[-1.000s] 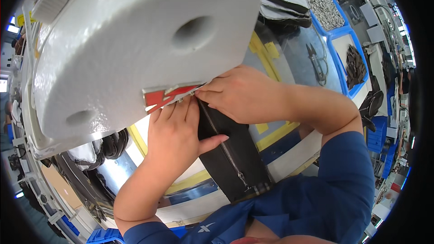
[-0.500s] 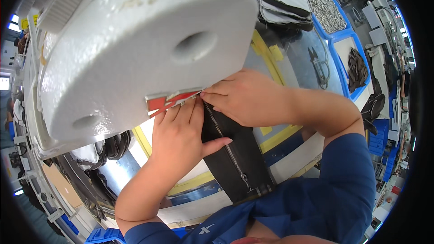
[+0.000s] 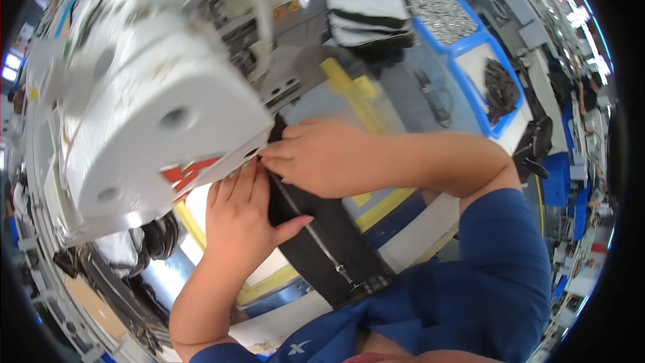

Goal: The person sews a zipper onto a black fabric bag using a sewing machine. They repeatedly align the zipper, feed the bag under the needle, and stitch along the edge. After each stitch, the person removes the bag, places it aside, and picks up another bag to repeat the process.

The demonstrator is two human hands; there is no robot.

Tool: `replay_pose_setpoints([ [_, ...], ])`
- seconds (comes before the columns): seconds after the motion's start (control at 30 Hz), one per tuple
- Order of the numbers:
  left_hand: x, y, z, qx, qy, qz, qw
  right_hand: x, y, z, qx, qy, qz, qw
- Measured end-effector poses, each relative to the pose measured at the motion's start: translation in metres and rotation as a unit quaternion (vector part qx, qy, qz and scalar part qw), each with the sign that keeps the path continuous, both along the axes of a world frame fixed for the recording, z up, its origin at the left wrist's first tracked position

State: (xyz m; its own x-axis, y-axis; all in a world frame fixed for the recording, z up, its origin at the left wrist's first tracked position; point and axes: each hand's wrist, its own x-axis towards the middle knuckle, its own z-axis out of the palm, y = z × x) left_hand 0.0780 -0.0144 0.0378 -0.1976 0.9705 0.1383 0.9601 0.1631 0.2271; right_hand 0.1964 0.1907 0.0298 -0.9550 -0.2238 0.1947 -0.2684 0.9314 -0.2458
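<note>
A black fabric piece with a metal zipper runs from my body to beneath the head of a white sewing machine. My left hand lies flat on its left side, thumb stretched toward the zipper. From the right, my right hand presses on the fabric near the zipper's far end, fingertips close together at the edge by the machine. The zipper slider sits near the end closest to me. The machine head hides the needle area.
At the far right, a blue tray holds metal pieces and dark strips. Scissors lie beside it. A stack of white and black pieces stands behind. Yellow tape marks the table; more pieces lie left.
The view has shifted, so the machine sits lower and farther left, showing more of its far side. Both hands keep their places on the fabric.
</note>
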Motion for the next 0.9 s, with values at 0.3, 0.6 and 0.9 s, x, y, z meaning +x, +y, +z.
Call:
replay_pose_setpoints([
  [0.3, 0.010, 0.002, -0.010, -0.014, 0.041, -0.043, 0.998, 0.030, 0.029, 0.019, -0.056, -0.003, -0.008, 0.998],
  [0.6, 0.009, 0.004, -0.014, 0.018, 0.053, -0.063, 0.996, 0.101, 0.261, 0.033, -0.046, 0.125, -0.528, 0.839],
  [0.9, 0.004, -0.001, -0.016, 0.024, 0.037, -0.061, 0.997, 0.079, 0.329, -0.021, -0.062, 0.022, -0.572, 0.818],
])
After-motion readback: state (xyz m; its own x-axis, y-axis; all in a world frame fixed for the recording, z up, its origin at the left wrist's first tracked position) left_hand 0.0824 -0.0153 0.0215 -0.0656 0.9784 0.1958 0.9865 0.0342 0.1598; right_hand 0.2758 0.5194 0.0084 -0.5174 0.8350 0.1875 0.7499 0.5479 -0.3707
